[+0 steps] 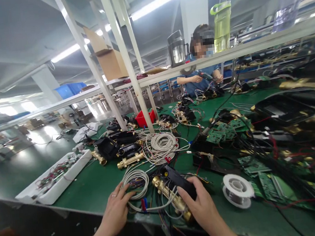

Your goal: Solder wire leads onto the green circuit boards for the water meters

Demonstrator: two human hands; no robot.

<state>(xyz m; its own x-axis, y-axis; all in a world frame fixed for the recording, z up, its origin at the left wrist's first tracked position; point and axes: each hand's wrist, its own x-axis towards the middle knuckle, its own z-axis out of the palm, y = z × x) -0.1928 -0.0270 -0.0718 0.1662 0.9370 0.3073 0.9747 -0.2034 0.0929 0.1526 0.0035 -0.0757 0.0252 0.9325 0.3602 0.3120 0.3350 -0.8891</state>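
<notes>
My left hand (pixel 116 206) is at the left edge of a coil of grey cable (pixel 145 182), its fingers bent over the strands. My right hand (pixel 201 203) grips a black plastic housing (pixel 178 179), thumb on the near side and fingers over the far side. Beside that housing lies a brass pipe fitting (pixel 159 185), tilted, with grey cable running across it. Red and blue tags (pixel 144 204) hang on the cable between my hands. Thin coloured wires dangle at the bench's front edge. A larger grey cable coil (pixel 162 145) lies just beyond.
A solder wire spool (pixel 238 190) and green circuit boards (pixel 277 188) are to the right. A white foam tray (pixel 53 196) of wired parts lies left. Shelf posts (pixel 142 108) rise behind a red bin (pixel 145 117). Across the bench, a person (pixel 202 75) holds a power tool.
</notes>
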